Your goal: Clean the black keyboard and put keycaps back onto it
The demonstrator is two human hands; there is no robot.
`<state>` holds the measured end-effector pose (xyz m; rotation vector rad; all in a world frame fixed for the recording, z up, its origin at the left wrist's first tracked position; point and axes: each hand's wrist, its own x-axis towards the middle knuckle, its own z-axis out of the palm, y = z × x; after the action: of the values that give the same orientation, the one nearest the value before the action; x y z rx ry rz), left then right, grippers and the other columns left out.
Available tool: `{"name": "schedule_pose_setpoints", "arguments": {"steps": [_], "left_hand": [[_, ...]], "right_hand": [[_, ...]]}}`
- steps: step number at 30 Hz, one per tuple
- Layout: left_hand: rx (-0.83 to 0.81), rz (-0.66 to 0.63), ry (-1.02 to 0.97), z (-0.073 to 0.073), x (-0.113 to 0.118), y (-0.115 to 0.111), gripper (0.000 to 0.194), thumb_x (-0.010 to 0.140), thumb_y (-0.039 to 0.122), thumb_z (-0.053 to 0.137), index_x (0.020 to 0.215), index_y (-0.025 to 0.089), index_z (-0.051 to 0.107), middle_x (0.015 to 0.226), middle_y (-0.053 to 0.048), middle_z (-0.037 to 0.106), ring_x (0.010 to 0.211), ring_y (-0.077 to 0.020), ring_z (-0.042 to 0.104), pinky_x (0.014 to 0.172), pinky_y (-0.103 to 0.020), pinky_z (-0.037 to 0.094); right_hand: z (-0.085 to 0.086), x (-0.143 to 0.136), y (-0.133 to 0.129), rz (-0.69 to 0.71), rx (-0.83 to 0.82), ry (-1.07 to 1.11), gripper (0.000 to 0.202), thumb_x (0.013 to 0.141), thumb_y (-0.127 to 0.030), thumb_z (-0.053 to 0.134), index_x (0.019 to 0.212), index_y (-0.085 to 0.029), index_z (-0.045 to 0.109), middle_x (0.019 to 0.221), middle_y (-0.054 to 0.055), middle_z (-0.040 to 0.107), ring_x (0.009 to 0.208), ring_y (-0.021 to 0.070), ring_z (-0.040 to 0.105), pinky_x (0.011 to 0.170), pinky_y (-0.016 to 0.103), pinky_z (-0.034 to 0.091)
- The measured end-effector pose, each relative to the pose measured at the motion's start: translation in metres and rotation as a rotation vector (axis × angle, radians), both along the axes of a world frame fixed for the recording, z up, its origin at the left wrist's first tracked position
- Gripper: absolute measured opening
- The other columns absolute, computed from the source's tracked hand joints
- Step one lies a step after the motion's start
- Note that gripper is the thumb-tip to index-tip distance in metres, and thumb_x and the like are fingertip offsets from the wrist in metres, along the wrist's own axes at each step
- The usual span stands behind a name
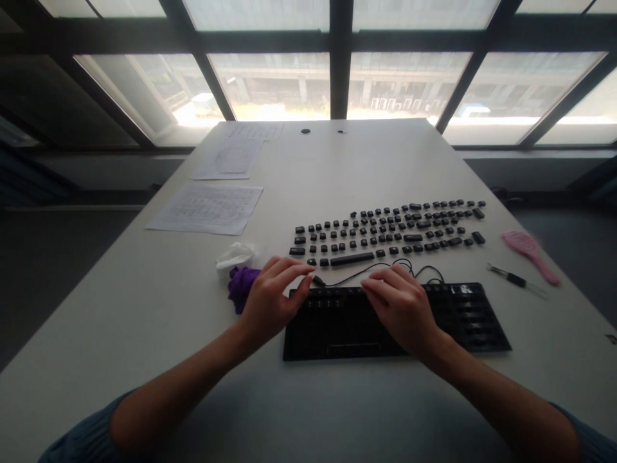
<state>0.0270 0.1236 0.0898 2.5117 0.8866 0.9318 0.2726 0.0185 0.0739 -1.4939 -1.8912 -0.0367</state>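
A black keyboard base (357, 328) lies in front of me, most of its keycaps off and a few seated near its upper left. Over its upper left corner hovers my left hand (277, 292), thumb and fingertips slightly apart with nothing visible between them. At the top edge, my right hand (402, 305) has its thumb and fingers pinched together; whatever they may hold is too small to make out. Behind the keyboard, loose black keycaps (413, 238) are laid out in rows, with the long spacebar (351, 258) nearest. A black cable (344, 280) runs between the rows and the base.
A purple cloth (240, 289) and a crumpled white tissue (235, 256) sit beside my left hand. To the right are a keycap puller (513, 278) and a pink brush (530, 254). Written paper sheets (207, 209) lie at the left of the white table (144, 315).
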Motion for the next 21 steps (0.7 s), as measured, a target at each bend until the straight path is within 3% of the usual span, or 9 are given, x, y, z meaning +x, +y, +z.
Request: {"name": "schedule_pose_setpoints", "arguments": {"steps": [5, 9, 12, 15, 21], "left_hand": [[-0.007, 0.006, 0.13, 0.029, 0.011, 0.045, 0.019, 0.096, 0.029, 0.062, 0.107, 0.018, 0.073, 0.1, -0.005, 0.075, 0.094, -0.0213, 0.064, 0.085, -0.036, 0.051], [-0.005, 0.015, 0.205, 0.035, 0.049, 0.096, 0.02, 0.092, 0.034, 0.066, 0.101, 0.019, 0.077, 0.095, -0.004, 0.077, 0.086, -0.0215, 0.066, 0.084, -0.037, 0.051], [-0.1, 0.003, 0.244, 0.024, 0.09, 0.131, 0.022, 0.09, 0.034, 0.068, 0.103, 0.02, 0.079, 0.097, -0.005, 0.079, 0.085, -0.0209, 0.068, 0.088, -0.036, 0.052], [-0.227, 0.013, 0.293, 0.004, 0.13, 0.159, 0.022, 0.088, 0.029, 0.07, 0.106, 0.019, 0.08, 0.101, -0.006, 0.079, 0.089, -0.0208, 0.07, 0.09, -0.033, 0.053], [-0.285, -0.037, 0.367, -0.03, 0.172, 0.198, 0.029, 0.079, 0.017, 0.078, 0.109, 0.019, 0.079, 0.103, -0.007, 0.079, 0.093, -0.0201, 0.071, 0.092, -0.03, 0.054]], "right_hand": [[0.021, 0.046, 0.036, -0.073, -0.114, -0.089, 0.011, 0.093, -0.019, 0.065, 0.091, -0.02, 0.076, 0.093, 0.008, 0.073, 0.09, 0.0247, 0.062, 0.08, 0.037, 0.05], [0.026, 0.077, 0.095, -0.156, -0.238, -0.176, 0.014, 0.093, -0.021, 0.064, 0.092, -0.019, 0.078, 0.095, 0.009, 0.075, 0.093, 0.0247, 0.065, 0.085, 0.036, 0.049], [0.02, 0.093, 0.143, -0.206, -0.355, -0.281, 0.02, 0.095, -0.022, 0.061, 0.098, -0.017, 0.079, 0.102, 0.011, 0.075, 0.1, 0.0253, 0.065, 0.089, 0.035, 0.049], [0.009, 0.102, 0.18, -0.212, -0.438, -0.342, 0.021, 0.094, -0.022, 0.063, 0.106, -0.017, 0.079, 0.108, 0.013, 0.075, 0.108, 0.0261, 0.064, 0.095, 0.035, 0.048], [-0.013, 0.106, 0.214, -0.144, -0.489, -0.379, 0.023, 0.089, -0.019, 0.07, 0.111, -0.022, 0.078, 0.112, 0.012, 0.075, 0.116, 0.0257, 0.061, 0.101, 0.035, 0.046]]}}
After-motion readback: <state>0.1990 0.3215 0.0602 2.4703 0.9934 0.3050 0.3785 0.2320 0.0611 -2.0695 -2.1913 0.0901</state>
